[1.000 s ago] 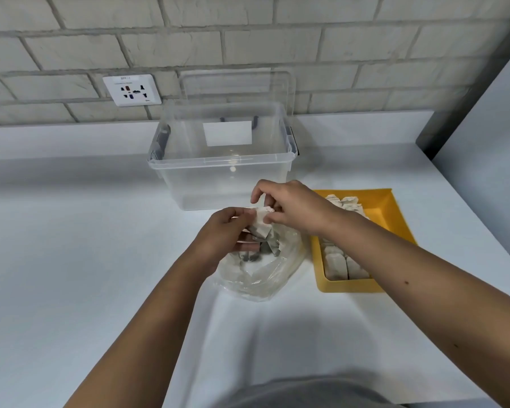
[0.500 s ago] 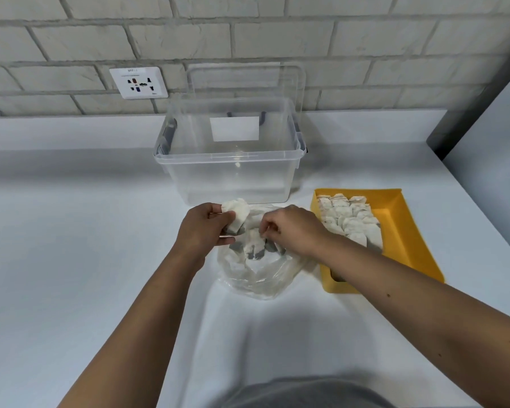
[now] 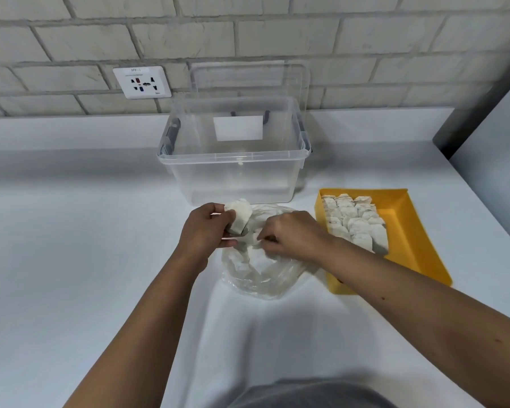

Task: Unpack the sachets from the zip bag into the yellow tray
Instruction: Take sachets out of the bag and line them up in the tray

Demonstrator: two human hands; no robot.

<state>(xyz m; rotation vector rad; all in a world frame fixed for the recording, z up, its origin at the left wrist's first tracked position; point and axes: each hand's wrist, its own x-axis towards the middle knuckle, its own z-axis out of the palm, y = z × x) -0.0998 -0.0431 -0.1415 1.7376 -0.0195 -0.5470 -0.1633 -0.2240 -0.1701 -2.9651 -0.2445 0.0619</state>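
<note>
Tray has lots along its left side. Bag not empty yet. Our L hand holds sachets, R hand pinches more inside.

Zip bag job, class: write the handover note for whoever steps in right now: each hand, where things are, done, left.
Left hand grips a stack of sachets by the zip bag.
Right hand is at the bag's mouth, fingers curled; what it holds is unclear.
Bag lies left of the yellow tray.
Done: rows of sachets fill the tray's left half.
Left: move the held stack, then empty the bag.
</note>
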